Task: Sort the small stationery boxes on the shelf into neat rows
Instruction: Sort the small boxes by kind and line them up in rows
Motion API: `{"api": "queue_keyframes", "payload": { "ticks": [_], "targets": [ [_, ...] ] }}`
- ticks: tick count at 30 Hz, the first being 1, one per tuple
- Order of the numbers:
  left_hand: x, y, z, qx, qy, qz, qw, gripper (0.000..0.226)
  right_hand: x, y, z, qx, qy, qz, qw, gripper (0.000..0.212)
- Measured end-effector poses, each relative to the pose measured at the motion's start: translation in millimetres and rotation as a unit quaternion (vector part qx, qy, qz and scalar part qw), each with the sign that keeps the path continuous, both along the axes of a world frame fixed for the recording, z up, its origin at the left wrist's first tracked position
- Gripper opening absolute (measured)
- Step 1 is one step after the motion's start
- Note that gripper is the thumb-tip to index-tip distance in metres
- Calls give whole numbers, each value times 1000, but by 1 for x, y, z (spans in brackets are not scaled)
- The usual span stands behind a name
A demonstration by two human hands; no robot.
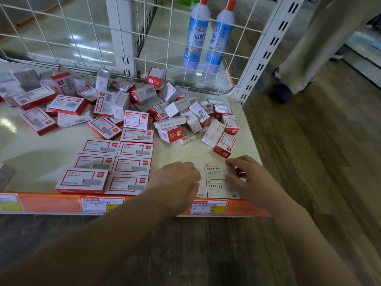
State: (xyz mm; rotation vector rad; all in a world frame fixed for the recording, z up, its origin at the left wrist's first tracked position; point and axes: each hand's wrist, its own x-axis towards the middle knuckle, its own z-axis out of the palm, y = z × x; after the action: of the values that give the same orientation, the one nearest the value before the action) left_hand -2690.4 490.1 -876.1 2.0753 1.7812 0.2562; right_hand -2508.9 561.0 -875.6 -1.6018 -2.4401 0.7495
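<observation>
Several red-and-white staple boxes (132,166) lie in two neat columns at the shelf's front. Right of them, white STAPLES boxes (215,171) lie flat in a small block near the front edge. My left hand (177,182) rests on the block's left side with curled fingers, hiding the boxes beneath. My right hand (247,176) touches the right side of the block, its fingertips on the upper box's far edge. A loose heap of mixed red and white boxes (177,112) covers the middle and back of the cream shelf (51,153).
A white wire grid (99,38) backs the shelf, with two blue bottles (206,38) behind it. An orange price strip (51,203) with labels runs along the front edge. A person's leg and shoe (284,87) stand on the wooden floor at the right.
</observation>
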Motion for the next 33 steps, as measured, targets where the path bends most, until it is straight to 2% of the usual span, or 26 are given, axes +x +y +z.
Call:
{"api": "queue_keyframes", "payload": {
  "ticks": [13, 20, 23, 26, 29, 33],
  "targets": [
    [1, 6, 0, 7, 18, -3, 1000, 34, -5, -1, -16, 33, 29, -38, 998, 32],
    [4, 9, 1, 7, 36, -17, 999, 37, -14, 11, -11, 89, 47, -139, 985, 34],
    [3, 11, 2, 4, 34, -15, 999, 37, -20, 24, -8, 33, 45, -180, 982, 44],
    [1, 12, 3, -9, 23, -16, 1000, 37, -27, 37, -9, -30, 55, -157, 986, 37],
    [-1, 11, 4, -24, 12, -18, 999, 39, -29, 43, -5, -51, 114, -150, 981, 31],
    [0, 11, 5, -36, 13, -13, 999, 40, -31, 46, -2, -45, 104, -142, 983, 36]
  ]
}}
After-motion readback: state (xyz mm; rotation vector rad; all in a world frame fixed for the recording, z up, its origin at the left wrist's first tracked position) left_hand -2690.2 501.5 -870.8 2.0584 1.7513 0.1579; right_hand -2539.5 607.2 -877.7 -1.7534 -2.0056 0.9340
